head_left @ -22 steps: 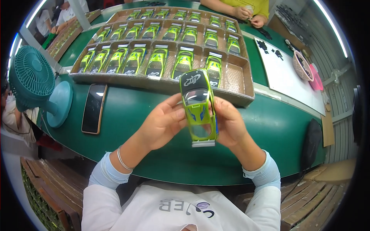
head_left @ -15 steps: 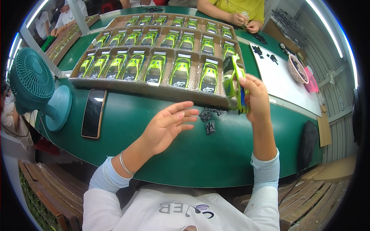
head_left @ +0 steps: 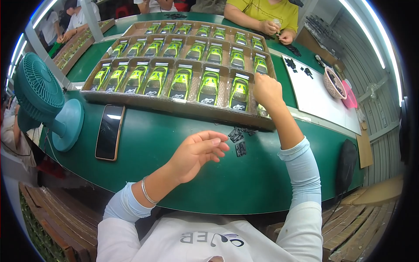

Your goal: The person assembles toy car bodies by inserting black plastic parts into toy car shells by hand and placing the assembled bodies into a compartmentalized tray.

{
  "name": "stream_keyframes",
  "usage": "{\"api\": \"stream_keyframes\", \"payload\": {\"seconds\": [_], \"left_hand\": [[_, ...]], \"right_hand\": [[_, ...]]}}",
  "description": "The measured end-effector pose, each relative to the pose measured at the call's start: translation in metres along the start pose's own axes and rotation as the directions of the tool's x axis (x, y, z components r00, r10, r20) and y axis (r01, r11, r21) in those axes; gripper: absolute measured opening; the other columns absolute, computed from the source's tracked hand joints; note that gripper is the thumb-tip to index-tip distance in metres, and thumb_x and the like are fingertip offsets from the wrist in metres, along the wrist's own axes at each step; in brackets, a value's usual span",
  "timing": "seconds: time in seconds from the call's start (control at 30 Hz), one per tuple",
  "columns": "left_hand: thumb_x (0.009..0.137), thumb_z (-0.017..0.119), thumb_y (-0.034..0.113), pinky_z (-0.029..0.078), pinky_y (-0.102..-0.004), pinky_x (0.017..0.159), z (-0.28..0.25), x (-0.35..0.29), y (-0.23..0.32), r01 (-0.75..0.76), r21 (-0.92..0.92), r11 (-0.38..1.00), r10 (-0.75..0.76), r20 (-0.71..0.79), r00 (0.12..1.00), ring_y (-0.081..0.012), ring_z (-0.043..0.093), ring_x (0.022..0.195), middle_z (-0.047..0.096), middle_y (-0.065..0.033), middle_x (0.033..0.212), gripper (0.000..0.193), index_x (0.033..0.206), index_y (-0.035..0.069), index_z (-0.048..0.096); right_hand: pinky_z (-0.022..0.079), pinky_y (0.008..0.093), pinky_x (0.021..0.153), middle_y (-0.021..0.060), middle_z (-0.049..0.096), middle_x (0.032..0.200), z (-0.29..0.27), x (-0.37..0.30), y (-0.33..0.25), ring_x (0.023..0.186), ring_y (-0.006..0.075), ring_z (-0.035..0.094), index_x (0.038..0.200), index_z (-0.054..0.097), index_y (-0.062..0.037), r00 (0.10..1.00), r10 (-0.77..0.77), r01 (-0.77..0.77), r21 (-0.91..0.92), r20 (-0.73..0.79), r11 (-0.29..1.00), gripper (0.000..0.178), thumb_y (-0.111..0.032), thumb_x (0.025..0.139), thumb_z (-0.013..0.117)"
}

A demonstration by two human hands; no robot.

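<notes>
My right hand (head_left: 268, 91) is closed over the front right compartment of a divided cardboard tray (head_left: 174, 103), on a lime-green toy car body (head_left: 262, 111). Most of that body and my fingertips are hidden behind the hand. Several similar green car bodies (head_left: 209, 88) with dark fronts sit in the tray's other compartments, in three rows. My left hand (head_left: 196, 155) hovers over the green table, empty, with its fingers loosely bent and apart. Just to its right, small black plastic parts (head_left: 238, 135) lie in a little pile in front of the tray.
A teal fan (head_left: 70, 124) and a phone (head_left: 109, 132) stand and lie at the left. On the right are a white board (head_left: 318, 102), a pink basket (head_left: 334, 84) and a black object (head_left: 347, 168). Across the table, a person in yellow (head_left: 270, 13) handles something small.
My right hand has carried the car body forward and left from above the tray's right edge, down into the front right compartment. My left hand has dropped slightly toward me, its fingers curling more.
</notes>
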State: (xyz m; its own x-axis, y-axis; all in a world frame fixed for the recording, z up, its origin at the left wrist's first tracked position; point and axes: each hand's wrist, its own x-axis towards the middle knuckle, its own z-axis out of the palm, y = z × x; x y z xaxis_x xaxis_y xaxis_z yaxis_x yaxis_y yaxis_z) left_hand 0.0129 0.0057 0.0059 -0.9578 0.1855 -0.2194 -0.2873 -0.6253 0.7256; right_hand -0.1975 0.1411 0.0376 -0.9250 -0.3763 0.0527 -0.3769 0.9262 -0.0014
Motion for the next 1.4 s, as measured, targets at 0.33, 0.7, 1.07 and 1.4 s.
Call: {"api": "stream_keyframes", "payload": {"seconds": [0.33,0.7,1.07,1.4], "left_hand": [[0.085,0.048,0.012,0.045,-0.023,0.065,0.0,0.004,0.0,-0.01,0.065,0.998,0.014,-0.059,0.998,-0.0119,0.055,0.073,0.059,-0.008,0.083,0.018,0.097,0.0,0.053],[0.083,0.051,0.015,0.042,-0.024,0.065,-0.015,0.003,0.015,-0.282,0.005,0.959,0.28,-0.145,0.949,-0.0104,0.053,0.072,0.058,-0.0053,0.081,0.015,0.091,0.002,0.055],[0.08,0.049,0.048,0.04,-0.0405,0.091,-0.016,0.009,0.013,-0.258,-0.237,0.937,0.333,0.367,0.869,-0.0304,0.039,0.116,0.028,-0.0209,0.131,0.083,0.134,0.003,0.006],[0.083,0.054,0.03,0.034,-0.0382,0.096,-0.03,0.003,0.034,-0.443,-0.355,0.823,0.478,0.015,0.878,-0.0192,0.047,0.107,0.051,-0.0071,0.113,0.047,0.12,0.005,0.039]], "right_hand": [[0.041,0.0307,0.077,0.0025,0.052,0.097,0.017,0.013,0.0,0.094,0.0184,0.05,0.098,0.054,-0.0101,0.531,-0.847,0.716,-0.537,0.005,0.445,0.025,-0.013,0.073,0.055],[0.041,0.0365,0.085,0.014,0.056,0.098,-0.046,-0.04,0.014,0.097,0.0244,0.054,0.103,0.049,-0.0023,0.822,-0.522,0.533,0.629,-0.226,0.566,0.051,-0.023,0.059,0.066],[0.048,0.0342,0.039,0.0276,0.057,0.07,0.016,-0.129,-0.074,0.05,0.033,0.059,0.106,0.048,-0.0028,0.448,-0.894,-0.849,0.32,0.012,-0.421,0.072,-0.066,0.076,0.029],[0.044,0.0404,0.065,0.011,0.053,0.084,0.041,-0.128,-0.054,0.079,0.0318,0.054,0.083,0.05,-0.0029,0.868,-0.494,0.387,0.56,0.047,0.732,0.022,-0.019,0.073,0.062]]}}
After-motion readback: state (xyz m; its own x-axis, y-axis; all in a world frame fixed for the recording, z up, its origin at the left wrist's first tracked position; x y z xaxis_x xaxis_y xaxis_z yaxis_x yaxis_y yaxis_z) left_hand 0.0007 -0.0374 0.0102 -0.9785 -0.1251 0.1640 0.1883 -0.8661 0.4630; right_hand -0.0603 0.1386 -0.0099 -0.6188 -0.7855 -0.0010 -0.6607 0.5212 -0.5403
